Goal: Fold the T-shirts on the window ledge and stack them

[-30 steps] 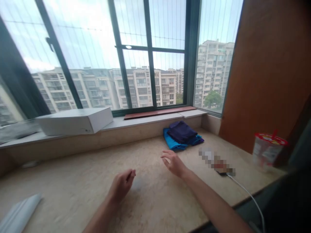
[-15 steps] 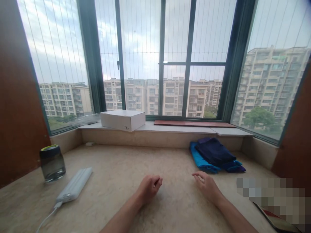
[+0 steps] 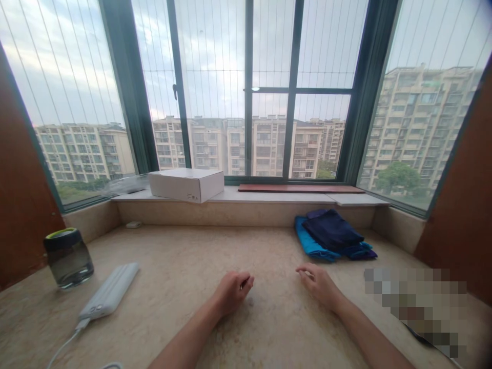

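My left hand [image 3: 232,291] rests on the stone-like counter [image 3: 177,256], fingers curled in and thumb near them; nothing shows in it. To its right lies my right hand [image 3: 315,282], loosely bent with the index finger stretched out and the thumb apart, holding nothing. Just beyond the right hand is a heap of folded cloth, a dark navy piece [image 3: 333,229] on top of a bright blue piece [image 3: 313,241]. Neither hand touches the cloth.
At left stand a dark-lidded bottle [image 3: 69,259] and a white power bank [image 3: 109,292] with a cable plugged in. A white box [image 3: 184,185] and a reddish board [image 3: 300,189] lie on the window ledge. A pixelated object [image 3: 418,302] is at right.
The whole view has shifted slightly, so things appear a little further left and higher. Both hands keep nearly the same pose and place on the counter.
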Motion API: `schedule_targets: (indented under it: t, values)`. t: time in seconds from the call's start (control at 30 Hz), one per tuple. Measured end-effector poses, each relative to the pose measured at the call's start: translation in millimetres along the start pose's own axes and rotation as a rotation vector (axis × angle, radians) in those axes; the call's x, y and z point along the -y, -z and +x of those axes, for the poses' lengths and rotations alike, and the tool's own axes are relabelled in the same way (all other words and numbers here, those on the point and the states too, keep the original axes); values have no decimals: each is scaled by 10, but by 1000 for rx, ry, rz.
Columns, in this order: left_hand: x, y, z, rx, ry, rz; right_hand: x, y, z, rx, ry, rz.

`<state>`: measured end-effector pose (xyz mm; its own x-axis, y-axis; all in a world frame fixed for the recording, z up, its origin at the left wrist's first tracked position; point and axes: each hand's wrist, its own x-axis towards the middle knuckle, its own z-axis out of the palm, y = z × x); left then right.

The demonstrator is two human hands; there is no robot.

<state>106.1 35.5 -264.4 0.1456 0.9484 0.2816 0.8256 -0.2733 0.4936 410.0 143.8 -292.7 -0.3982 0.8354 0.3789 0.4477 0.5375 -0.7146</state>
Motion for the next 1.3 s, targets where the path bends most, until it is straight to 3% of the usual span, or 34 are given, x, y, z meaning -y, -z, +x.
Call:
schedule_targets:
  t: [0.3, 0.4, 0.53, 0.73, 0.93, 1.03, 1.13, 1.23, 1.3]
  values:
    - [5, 2, 11, 13, -13, -1, -31, 8, -14, -15, 14, -79]
    - [21, 6, 17, 19, -13, 19, -120, 131, 93, -166, -25, -249]
    - [33, 13, 38, 24, -25, 47, -319, 502, 417, -380, -195, -457]
    - [61, 26, 60, 24, -35, 109, -531, 918, 815, -492, -528, -222]
    - [16, 1, 46, 30, -43, 79, -412, 1025, 871, -695, -554, -15]
    - [-45, -52, 37, 24, -16, -124, -237, 871, 889, -780, -493, 132]
    - [-106, -115, 29, 4, 2, -426, 5, 440, 811, -766, -408, 346]
    - [-134, -181, 25, 19, 28, -699, 283, -111, 561, -621, -275, 640]
    - [-128, -225, 33, 20, 66, -855, 460, -415, 336, -426, -118, 450]
